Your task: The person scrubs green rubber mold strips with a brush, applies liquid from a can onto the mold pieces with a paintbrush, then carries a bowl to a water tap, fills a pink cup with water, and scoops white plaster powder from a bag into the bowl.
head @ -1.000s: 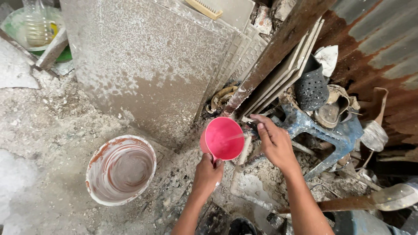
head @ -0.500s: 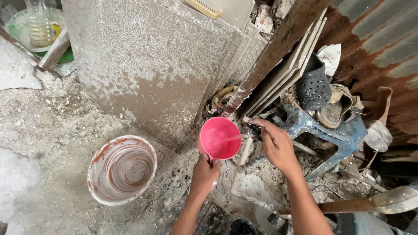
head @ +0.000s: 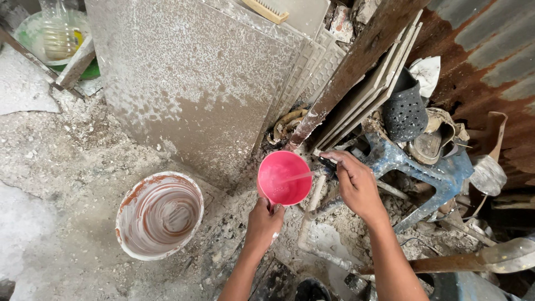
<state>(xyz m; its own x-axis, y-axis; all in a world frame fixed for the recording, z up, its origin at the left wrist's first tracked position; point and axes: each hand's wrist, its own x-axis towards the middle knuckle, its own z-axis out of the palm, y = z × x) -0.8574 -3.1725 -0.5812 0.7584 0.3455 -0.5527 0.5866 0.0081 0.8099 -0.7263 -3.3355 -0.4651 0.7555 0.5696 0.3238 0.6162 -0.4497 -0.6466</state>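
Observation:
My left hand [head: 263, 220] grips the handle of a pink plastic mug [head: 283, 178], held upright under a thin stream of water. My right hand [head: 353, 181] rests on a small tap [head: 327, 163] at the top of a white pipe [head: 310, 214], its fingers curled around it. The water runs from the tap sideways into the mug. A little water lies in the mug's bottom.
A round bucket [head: 160, 214] smeared with grey and reddish slurry stands on the rubble at left. Large tiles [head: 189, 89] lean against the wall behind. A blue plastic stool [head: 429, 167] with a dark perforated shoe and other clutter sits at right, by rusty corrugated sheet [head: 490, 61].
The mug has shifted slightly left and nearer the tap. A stream of water now runs into it. My right hand has stayed on the tap.

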